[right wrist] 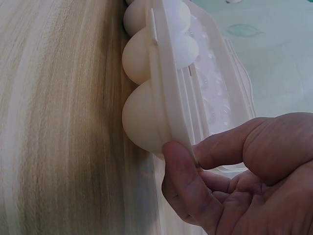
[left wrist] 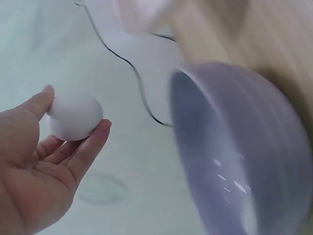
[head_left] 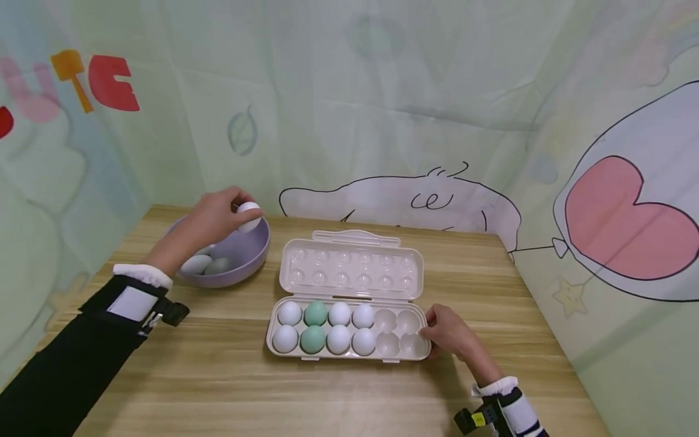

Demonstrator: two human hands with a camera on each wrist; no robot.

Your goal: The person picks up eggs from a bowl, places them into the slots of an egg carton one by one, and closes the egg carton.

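One wooden table (head_left: 349, 400) bore one open egg carton (head_left: 352, 264) and, to its left, one purple bowl (head_left: 243, 273). The right hand (head_left: 452, 332) pinched the carton's right rim; the left hand (head_left: 213, 215) pinched one white egg (left wrist: 76, 116) above the bowl. Eight eggs (head_left: 338, 340), six white and two green, sat in the carton; three more eggs (head_left: 195, 265) showed in the bowl.

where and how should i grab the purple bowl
Probably best by the near-right rim of the purple bowl, thumb inside and fingers outside, coming from above on the side facing the egg carton. The rim stands exposed there above a rounded wall, while the left forearm crosses the left part and the visible eggs lie toward that side.
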